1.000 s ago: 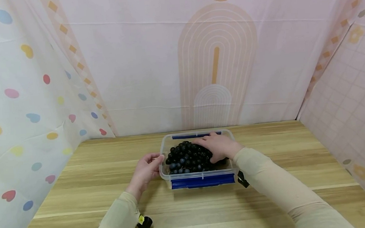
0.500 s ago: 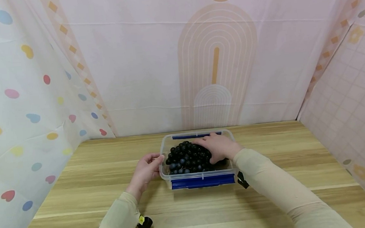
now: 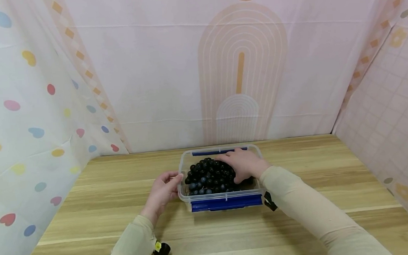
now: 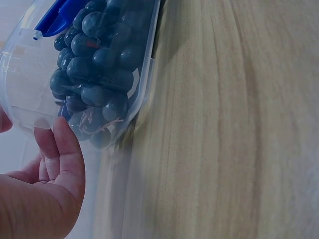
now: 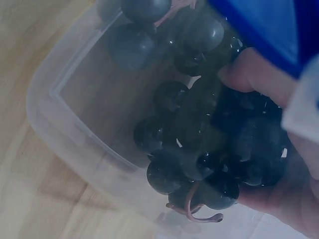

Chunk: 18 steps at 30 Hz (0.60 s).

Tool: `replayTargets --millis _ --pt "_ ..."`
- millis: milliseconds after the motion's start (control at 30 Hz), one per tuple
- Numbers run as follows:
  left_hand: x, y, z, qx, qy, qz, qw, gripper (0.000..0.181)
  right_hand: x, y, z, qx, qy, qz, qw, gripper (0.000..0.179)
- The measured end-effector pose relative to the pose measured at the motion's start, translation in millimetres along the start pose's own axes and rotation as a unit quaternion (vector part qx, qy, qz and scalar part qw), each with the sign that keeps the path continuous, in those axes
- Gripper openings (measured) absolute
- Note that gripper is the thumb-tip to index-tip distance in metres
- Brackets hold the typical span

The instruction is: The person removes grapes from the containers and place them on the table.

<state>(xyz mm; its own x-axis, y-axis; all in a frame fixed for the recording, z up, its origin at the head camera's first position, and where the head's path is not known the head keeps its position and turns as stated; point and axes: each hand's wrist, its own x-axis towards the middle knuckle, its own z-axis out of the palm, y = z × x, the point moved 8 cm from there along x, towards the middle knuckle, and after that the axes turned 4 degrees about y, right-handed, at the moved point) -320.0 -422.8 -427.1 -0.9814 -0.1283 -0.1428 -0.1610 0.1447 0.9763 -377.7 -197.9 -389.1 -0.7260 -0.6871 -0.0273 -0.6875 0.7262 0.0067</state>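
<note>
A clear plastic food container (image 3: 181,164) with blue clips stands on the wooden table, its top uncovered. Dark grapes (image 3: 207,176) fill much of it, heaped toward the left. With its thumb over the rim and fingertips against the outer wall, my left hand (image 3: 162,193) holds the container's left side; the left wrist view shows those fingers (image 4: 70,157) from below. My right hand (image 3: 243,164) reaches inside and grips a bunch of grapes at the right. Through the wall in the right wrist view, the thumb (image 5: 254,72) and a finger lie around the bunch, whose brown stem (image 5: 197,209) shows.
The wooden table (image 3: 106,197) extends on both sides and in front. A patterned curtain (image 3: 158,87) hangs along its back edge, with more cloth at left and right. A blue clip (image 3: 227,203) juts from the container's near side.
Nothing but a very slight shift of the head view; both hands, the container and the grapes keep their places.
</note>
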Motion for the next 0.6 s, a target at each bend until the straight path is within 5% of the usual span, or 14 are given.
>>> replayTargets --millis 600 --pt "-1.4 0.2 -2.1 0.009 0.005 0.003 0.9999 0.047 -1.8 0.1 3.7 0.019 -0.007 0.006 0.9998 0.091"
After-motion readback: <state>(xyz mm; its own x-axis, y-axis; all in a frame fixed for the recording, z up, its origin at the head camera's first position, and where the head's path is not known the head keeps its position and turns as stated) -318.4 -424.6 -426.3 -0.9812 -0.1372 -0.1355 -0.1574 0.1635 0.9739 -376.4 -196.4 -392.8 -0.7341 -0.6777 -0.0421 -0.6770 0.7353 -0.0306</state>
